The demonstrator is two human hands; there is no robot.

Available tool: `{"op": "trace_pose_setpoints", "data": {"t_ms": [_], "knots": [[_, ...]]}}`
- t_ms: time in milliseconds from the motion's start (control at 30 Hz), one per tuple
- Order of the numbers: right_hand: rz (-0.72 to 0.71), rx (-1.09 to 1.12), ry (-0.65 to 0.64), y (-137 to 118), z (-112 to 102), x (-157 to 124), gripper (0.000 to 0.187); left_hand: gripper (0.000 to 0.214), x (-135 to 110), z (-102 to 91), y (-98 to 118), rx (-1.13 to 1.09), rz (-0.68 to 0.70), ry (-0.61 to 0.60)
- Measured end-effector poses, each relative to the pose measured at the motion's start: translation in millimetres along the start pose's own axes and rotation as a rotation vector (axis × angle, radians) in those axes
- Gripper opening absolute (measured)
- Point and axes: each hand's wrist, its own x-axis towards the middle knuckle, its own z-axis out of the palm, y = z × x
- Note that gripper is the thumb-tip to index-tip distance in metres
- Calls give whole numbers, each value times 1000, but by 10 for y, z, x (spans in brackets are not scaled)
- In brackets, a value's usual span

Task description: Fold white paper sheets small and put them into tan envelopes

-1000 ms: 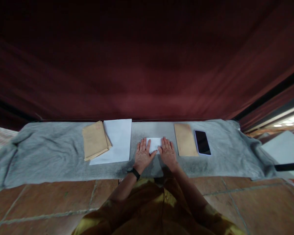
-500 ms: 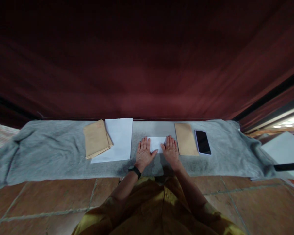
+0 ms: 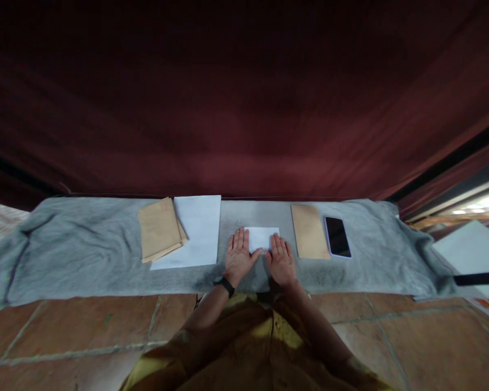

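A small white piece of folded paper (image 3: 262, 237) lies flat on the grey cloth in front of me. My left hand (image 3: 239, 259) rests flat on its left side, fingers stretched forward and thumb along the near edge. Over its near right corner lies my right hand (image 3: 282, 260), palm down with the fingers extended. Parts of the paper's side edges are hidden beneath both hands. Just right of my right hand is a single brown envelope (image 3: 311, 232).
Larger white paper sheets (image 3: 199, 231) lie to the left, partly under a stack of brown envelopes (image 3: 160, 229). A phone (image 3: 338, 237) lies beyond the single envelope. Grey cloth (image 3: 85, 244) covers the narrow surface, with a dark red curtain (image 3: 236, 136) behind it.
My right hand has slid slightly toward me and left, uncovering more of the paper's far right corner. My left hand stays nearly in place.
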Motion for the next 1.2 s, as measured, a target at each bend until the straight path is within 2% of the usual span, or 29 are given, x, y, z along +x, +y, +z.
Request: {"op": "trace_pose_setpoints", "data": {"t_ms": [133, 233, 300, 400, 467, 533, 767, 867, 1033, 1200], "knots": [[12, -2, 20, 11, 16, -4, 59, 68, -81, -28, -19, -10, -66, 24], [16, 3, -1, 5, 18, -13, 61, 62, -149, -54, 73, -14, -109, 38], [15, 2, -34, 12, 12, -23, 62, 62, -193, -61, 215, -41, -53, 26], [-6, -7, -76, 38, -1, -47, 62, 62, -255, -47, 456, -99, 124, -40], [-26, -10, -83, 50, -6, -60, 63, 62, -288, -32, 548, -110, 155, -70], [-22, -6, -85, 48, -9, -62, 62, 62, -312, -27, 546, -104, 138, -78], [17, 9, -103, 3, -34, -11, 59, 63, -331, -69, 320, -67, 65, -67], [17, 15, -99, 18, -38, -12, 59, 60, -253, -45, 393, -87, 52, -64], [2, -1, -114, 54, -23, -33, 60, 60, -58, -1, 542, -159, 126, -100], [4, 0, -103, 43, -27, -12, 58, 62, -10, -44, 457, -157, 172, -127]]}}
